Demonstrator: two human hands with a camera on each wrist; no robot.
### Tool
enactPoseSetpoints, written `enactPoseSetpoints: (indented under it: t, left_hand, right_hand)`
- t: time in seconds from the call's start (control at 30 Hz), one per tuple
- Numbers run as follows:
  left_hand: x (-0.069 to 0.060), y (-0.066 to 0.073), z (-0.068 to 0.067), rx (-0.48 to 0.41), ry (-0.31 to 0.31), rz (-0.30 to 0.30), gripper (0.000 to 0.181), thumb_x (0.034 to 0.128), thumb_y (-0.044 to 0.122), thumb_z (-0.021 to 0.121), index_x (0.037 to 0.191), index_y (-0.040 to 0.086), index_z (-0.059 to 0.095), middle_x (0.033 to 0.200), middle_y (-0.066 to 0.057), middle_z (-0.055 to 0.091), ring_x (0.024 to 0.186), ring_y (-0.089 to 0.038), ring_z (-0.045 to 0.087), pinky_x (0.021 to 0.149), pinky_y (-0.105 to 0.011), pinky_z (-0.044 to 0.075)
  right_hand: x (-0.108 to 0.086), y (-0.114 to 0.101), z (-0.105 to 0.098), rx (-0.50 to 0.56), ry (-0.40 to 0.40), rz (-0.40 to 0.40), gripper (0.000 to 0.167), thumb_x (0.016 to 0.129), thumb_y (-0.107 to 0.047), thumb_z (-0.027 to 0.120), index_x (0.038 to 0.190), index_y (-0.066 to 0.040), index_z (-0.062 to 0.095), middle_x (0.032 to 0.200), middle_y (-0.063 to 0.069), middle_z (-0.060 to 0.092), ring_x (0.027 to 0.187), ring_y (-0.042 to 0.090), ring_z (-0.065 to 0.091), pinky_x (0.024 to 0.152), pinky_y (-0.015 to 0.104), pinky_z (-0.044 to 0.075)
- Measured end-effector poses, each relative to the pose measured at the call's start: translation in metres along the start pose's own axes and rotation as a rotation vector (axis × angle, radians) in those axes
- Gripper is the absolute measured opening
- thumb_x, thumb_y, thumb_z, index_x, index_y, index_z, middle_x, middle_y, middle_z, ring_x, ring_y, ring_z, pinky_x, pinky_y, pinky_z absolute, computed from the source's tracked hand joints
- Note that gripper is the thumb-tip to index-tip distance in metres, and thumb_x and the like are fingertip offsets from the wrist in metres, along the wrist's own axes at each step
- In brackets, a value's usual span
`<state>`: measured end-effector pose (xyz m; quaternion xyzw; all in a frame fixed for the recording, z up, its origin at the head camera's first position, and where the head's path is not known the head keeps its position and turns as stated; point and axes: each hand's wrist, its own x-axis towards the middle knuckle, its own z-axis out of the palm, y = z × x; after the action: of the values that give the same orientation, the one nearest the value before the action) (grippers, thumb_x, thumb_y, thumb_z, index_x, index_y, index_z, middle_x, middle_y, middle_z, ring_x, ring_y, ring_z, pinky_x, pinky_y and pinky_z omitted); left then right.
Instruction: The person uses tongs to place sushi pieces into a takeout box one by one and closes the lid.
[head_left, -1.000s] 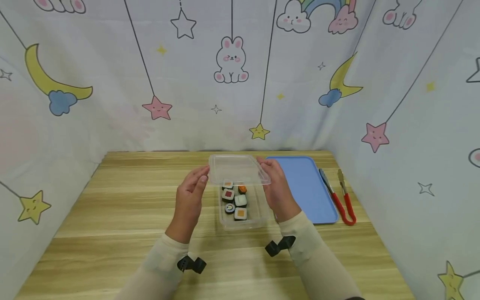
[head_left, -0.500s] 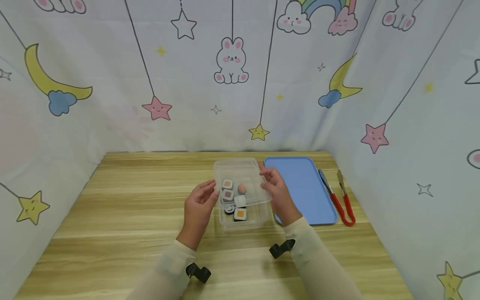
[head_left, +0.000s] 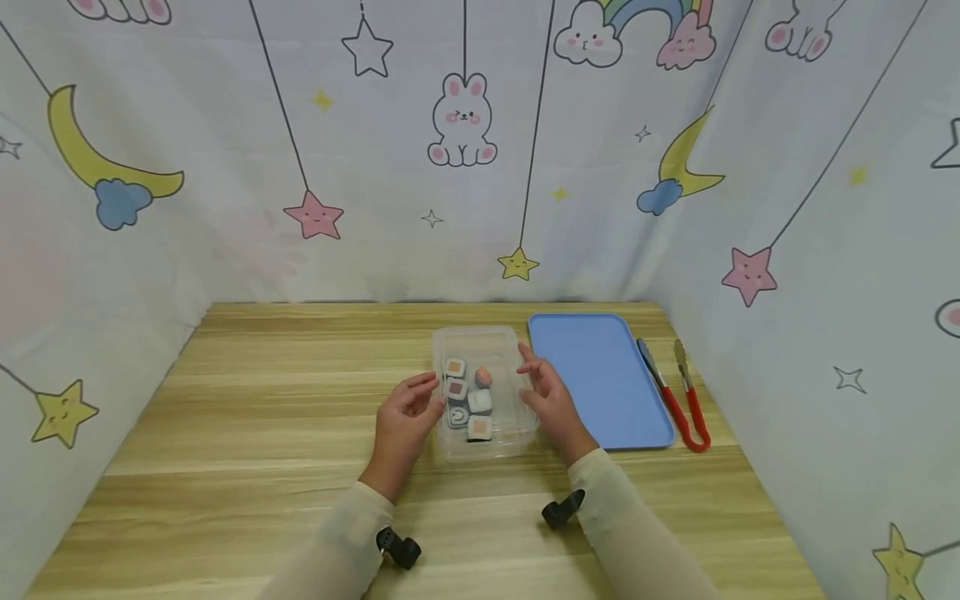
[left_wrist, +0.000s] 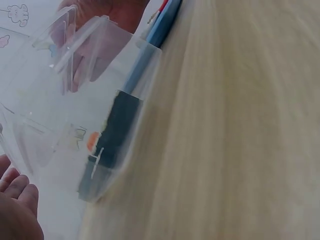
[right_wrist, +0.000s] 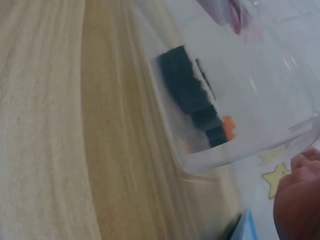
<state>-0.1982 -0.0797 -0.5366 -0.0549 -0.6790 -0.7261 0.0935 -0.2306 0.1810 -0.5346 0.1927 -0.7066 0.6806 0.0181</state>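
A clear plastic lid (head_left: 491, 342) is held over a clear rectangular container (head_left: 480, 456) in the middle of the table. Through the plastic show several toy-like sushi pieces (head_left: 480, 402), most wrapped in black, one with an orange top. My left hand (head_left: 403, 425) grips the lid's left edge between thumb and fingers. On the opposite edge my right hand (head_left: 557, 407) holds it the same way, its fingertips partly behind the rim. In the left wrist view the lid slants above the container (left_wrist: 150, 75), apart from it at one end.
To the right of the container lies a blue tray (head_left: 600, 375). Beside it rest red-handled tongs (head_left: 678, 408), spread apart. A white curtain (head_left: 405, 258) with cartoon prints hangs behind the wooden table (head_left: 247, 433).
Both hands have lowered the lid and brought it nearer to me. It now lies over all the sushi pieces, where before it covered only the far part of the container.
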Motion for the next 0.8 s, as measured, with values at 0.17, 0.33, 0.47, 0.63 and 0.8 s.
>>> enactPoseSetpoints:
  t: [0.17,0.33,0.47,0.63,0.8]
  left_hand:
    - [0.000,-0.009,-0.002,0.024,-0.018,-0.010,0.036,0.0886,-0.004,0.078,0.123,-0.011,0.070,0.139,-0.013,0.061,0.136,-0.025,0.056,0.108,-0.021,0.043]
    - [-0.001,-0.011,-0.001,0.067,-0.023,0.002,0.037,0.0875,-0.004,0.079,0.124,-0.009,0.071,0.139,-0.012,0.061,0.137,-0.024,0.054,0.107,-0.018,0.042]
    - [0.000,-0.010,-0.001,0.114,-0.035,0.015,0.038,0.0870,-0.001,0.081,0.124,-0.006,0.072,0.139,-0.011,0.062,0.137,-0.026,0.053,0.107,-0.018,0.042]
    - [-0.001,-0.008,-0.002,0.218,-0.041,0.025,0.040,0.0874,0.006,0.083,0.125,-0.002,0.073,0.139,-0.008,0.064,0.135,-0.026,0.056,0.109,-0.032,0.046]
    - [0.004,0.000,-0.006,0.401,-0.073,0.102,0.041,0.0911,0.011,0.079,0.131,0.003,0.071,0.148,-0.009,0.057,0.141,-0.031,0.049,0.114,-0.054,0.041]
  right_hand:
    - [-0.002,0.007,0.000,-0.023,0.006,-0.008,0.029,0.096,0.017,0.047,0.125,0.014,0.043,0.171,0.010,0.022,0.159,0.027,0.013,0.124,0.059,0.016]
    - [-0.005,0.009,0.000,-0.068,-0.010,0.005,0.032,0.099,0.016,0.049,0.130,0.014,0.044,0.172,0.007,0.022,0.159,0.027,0.015,0.121,0.060,0.022]
    - [-0.008,0.009,-0.003,-0.184,0.008,0.023,0.037,0.101,0.009,0.056,0.138,0.008,0.052,0.170,0.001,0.027,0.158,0.023,0.019,0.123,0.054,0.025]
    - [-0.011,0.007,-0.009,-0.381,0.021,0.023,0.046,0.101,-0.006,0.065,0.147,-0.007,0.058,0.167,-0.002,0.034,0.155,0.024,0.029,0.122,0.052,0.028]
    - [-0.007,-0.011,-0.013,-0.532,-0.041,0.061,0.053,0.103,-0.021,0.066,0.152,-0.009,0.053,0.167,0.002,0.034,0.154,0.030,0.030,0.120,0.057,0.031]
